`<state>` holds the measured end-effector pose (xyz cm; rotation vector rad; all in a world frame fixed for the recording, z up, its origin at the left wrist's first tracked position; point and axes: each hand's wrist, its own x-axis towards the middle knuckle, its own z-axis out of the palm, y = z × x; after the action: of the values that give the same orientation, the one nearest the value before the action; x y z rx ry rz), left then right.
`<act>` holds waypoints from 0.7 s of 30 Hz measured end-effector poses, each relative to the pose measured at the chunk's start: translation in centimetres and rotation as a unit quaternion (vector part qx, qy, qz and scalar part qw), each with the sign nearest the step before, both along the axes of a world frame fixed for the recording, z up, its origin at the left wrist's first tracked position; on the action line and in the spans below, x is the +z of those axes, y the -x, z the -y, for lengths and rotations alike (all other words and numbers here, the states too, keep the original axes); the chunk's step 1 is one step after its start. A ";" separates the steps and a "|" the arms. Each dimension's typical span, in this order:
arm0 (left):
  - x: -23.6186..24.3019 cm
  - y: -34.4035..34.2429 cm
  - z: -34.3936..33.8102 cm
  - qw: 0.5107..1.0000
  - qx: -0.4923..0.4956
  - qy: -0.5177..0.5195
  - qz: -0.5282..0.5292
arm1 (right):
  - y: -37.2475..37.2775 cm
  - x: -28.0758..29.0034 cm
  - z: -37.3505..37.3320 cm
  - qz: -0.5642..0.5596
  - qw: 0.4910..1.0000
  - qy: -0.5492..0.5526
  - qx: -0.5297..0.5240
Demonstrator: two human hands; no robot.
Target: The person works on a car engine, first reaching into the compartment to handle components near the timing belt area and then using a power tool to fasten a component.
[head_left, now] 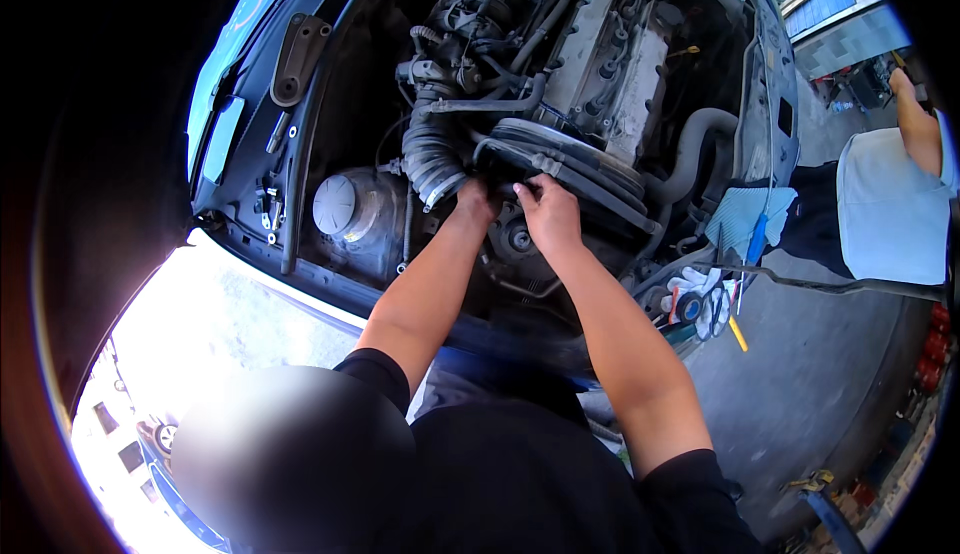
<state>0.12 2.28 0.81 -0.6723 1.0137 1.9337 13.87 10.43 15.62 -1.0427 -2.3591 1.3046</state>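
Observation:
Both my arms reach into the engine bay of a car. My left hand (480,197) is down beside the lower end of a ribbed air intake hose (430,159); its fingers are hidden among the parts. My right hand (549,212) is just to the right, thumb and fingers bent together below a thin pipe with a fitting (545,164). What they hold, if anything, cannot be made out. A round pulley (519,239) sits beneath and between my hands. Behind them lies the engine (600,64) with its grey cover.
A fluid reservoir with a round cap (336,204) stands left of my arm. A metal bracket (298,59) and small parts lie on the left fender. On the right edge are a blue-handled screwdriver (757,238), a cloth (740,216), gloves and tape (689,306). Another person (895,194) is at far right.

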 end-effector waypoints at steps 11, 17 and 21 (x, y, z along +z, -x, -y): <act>-1.5 -1.2 1.0 1.000 0.000 -0.004 0.001 | -2.4 -1.4 0.0 0.021 0.999 0.036 0.006; -0.6 0.1 0.7 0.998 -0.040 0.022 -0.038 | -0.8 0.3 0.3 -0.002 0.999 0.025 0.045; 3.4 0.0 0.6 0.988 -0.146 0.019 -0.041 | 2.0 2.5 0.7 0.031 0.989 -0.100 0.108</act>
<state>0.09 1.72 4.17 -0.4406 1.1352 1.7005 11.82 9.72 18.12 -0.7959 -2.6460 1.0848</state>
